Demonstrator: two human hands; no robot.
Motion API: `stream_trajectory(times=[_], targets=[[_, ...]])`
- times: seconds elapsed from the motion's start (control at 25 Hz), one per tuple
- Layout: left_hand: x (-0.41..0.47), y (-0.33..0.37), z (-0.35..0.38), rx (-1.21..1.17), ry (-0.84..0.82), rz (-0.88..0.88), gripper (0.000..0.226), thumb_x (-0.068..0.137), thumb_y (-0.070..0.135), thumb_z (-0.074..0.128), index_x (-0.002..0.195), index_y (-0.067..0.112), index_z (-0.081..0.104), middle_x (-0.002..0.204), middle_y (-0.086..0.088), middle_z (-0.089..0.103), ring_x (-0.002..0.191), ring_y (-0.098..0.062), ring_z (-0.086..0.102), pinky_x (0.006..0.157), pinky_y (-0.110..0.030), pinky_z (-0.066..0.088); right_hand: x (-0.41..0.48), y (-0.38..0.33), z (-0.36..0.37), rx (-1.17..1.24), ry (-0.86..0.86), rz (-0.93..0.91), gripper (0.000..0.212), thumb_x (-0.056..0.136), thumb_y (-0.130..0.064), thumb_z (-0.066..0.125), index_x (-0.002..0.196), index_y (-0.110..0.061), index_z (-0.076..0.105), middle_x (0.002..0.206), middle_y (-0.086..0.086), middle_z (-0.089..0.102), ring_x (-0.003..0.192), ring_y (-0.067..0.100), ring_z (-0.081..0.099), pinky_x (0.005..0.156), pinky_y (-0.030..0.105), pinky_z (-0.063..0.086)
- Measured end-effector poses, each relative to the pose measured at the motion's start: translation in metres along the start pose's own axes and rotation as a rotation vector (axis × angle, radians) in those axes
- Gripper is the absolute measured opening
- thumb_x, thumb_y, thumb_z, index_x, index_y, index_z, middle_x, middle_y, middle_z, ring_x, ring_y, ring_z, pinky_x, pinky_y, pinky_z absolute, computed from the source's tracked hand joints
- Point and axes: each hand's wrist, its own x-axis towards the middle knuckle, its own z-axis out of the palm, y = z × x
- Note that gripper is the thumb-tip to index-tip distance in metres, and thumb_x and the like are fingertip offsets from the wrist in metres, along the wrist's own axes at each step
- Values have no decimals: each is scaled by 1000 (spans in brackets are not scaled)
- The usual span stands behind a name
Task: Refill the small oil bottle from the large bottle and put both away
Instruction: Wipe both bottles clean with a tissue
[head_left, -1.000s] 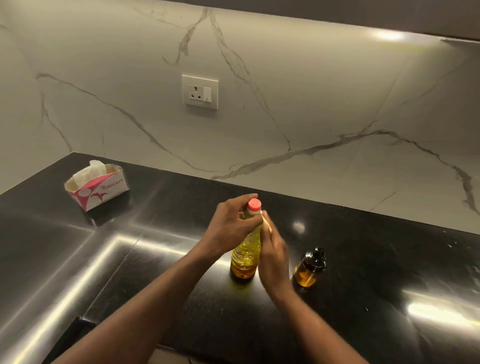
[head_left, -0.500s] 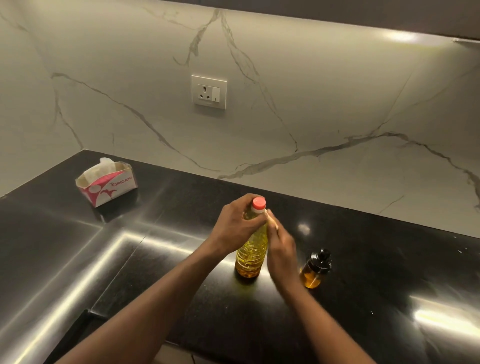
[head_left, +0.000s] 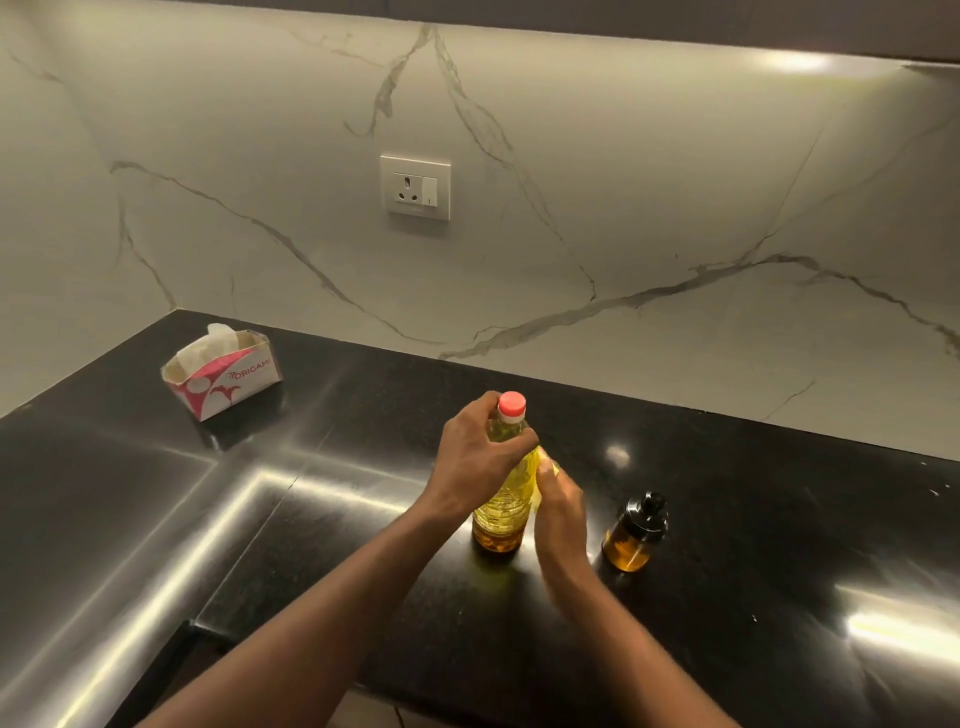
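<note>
The large oil bottle (head_left: 503, 512), clear plastic with yellow oil and a red cap, stands upright on the black counter (head_left: 727, 519). My left hand (head_left: 475, 460) grips its neck and shoulder just below the cap. My right hand (head_left: 561, 512) lies against the bottle's right side with its fingers fairly straight. The small amber oil bottle (head_left: 635, 535), with a black dispenser top on, stands on the counter just right of my right hand, apart from it.
A red and white tissue box (head_left: 223, 374) sits at the back left of the counter. A marble wall with a power socket (head_left: 415, 187) rises behind. The counter's front edge runs below my forearms.
My left hand keeps its grip on the large bottle's neck. My right hand has slid a little lower along the bottle's side. The bottles stay where they were; the camera shifted.
</note>
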Motion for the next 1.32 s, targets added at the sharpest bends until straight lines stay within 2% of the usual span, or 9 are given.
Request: stream_trajectory(times=[0.16, 0.24, 0.36, 0.52, 0.64, 0.72, 0.88, 1.16, 1.32], targets=[[0, 3, 4, -49, -5, -37, 29, 91, 25, 77, 116, 17, 65, 108, 0, 69, 103, -14, 67, 95, -38, 58, -33, 30, 6, -116, 51, 99, 44, 111, -44, 34, 123, -19, 69, 112, -1, 74, 106, 14, 66, 90, 32, 52], [3, 2, 5, -124, -7, -101, 25, 91, 26, 76, 113, 17, 67, 107, -1, 71, 106, -18, 68, 99, -46, 57, -12, 22, 4, -45, 65, 275, 41, 113, -30, 36, 114, -7, 70, 103, 6, 73, 94, 16, 66, 76, 27, 50], [5, 0, 3, -170, -9, -128, 22, 91, 26, 76, 110, 18, 70, 104, -2, 73, 104, -20, 70, 99, -51, 57, 5, -8, 0, 85, 26, 187, 40, 112, -32, 38, 108, -10, 71, 84, -4, 77, 77, 5, 72, 58, 12, 51], [6, -4, 1, -172, -29, -128, 23, 91, 26, 76, 113, 18, 71, 105, -1, 73, 103, -18, 70, 100, -49, 56, -23, 29, 2, -65, 54, 38, 42, 111, -42, 37, 105, -21, 72, 89, -6, 75, 84, 6, 67, 71, 24, 48], [7, -1, -1, -160, -50, -127, 27, 90, 23, 76, 115, 16, 70, 107, -4, 73, 105, -20, 69, 101, -48, 55, -16, 47, -3, -124, 47, 264, 44, 112, -33, 38, 105, -3, 69, 97, 19, 70, 83, 16, 59, 72, 34, 43], [7, 0, -2, -164, -57, -128, 28, 90, 21, 76, 116, 14, 70, 108, -6, 73, 105, -21, 69, 101, -48, 55, 7, 27, -4, -87, 50, 352, 41, 111, -31, 41, 100, -5, 71, 85, 9, 70, 75, 12, 61, 65, 28, 45], [9, -1, -4, -178, -78, -129, 26, 91, 19, 75, 115, 13, 71, 107, -7, 73, 104, -22, 70, 102, -50, 55, 17, -3, 2, -7, -3, 49, 41, 112, -39, 38, 110, -21, 75, 89, -13, 78, 82, -1, 73, 59, 9, 51], [1, -10, 2, -255, -65, -92, 31, 87, 35, 72, 115, 27, 60, 110, 1, 67, 106, -17, 66, 99, -45, 56, 2, 47, -11, -187, -56, 215, 42, 111, -33, 41, 82, -14, 65, 74, 0, 65, 71, 11, 55, 67, 31, 40], [-2, -17, 13, -261, -3, -60, 41, 87, 54, 69, 115, 25, 60, 114, -7, 62, 106, -21, 65, 96, -42, 56, 32, -1, -12, 70, -111, 235, 43, 111, -37, 42, 97, -16, 77, 88, -1, 81, 79, 11, 76, 73, 25, 55]])
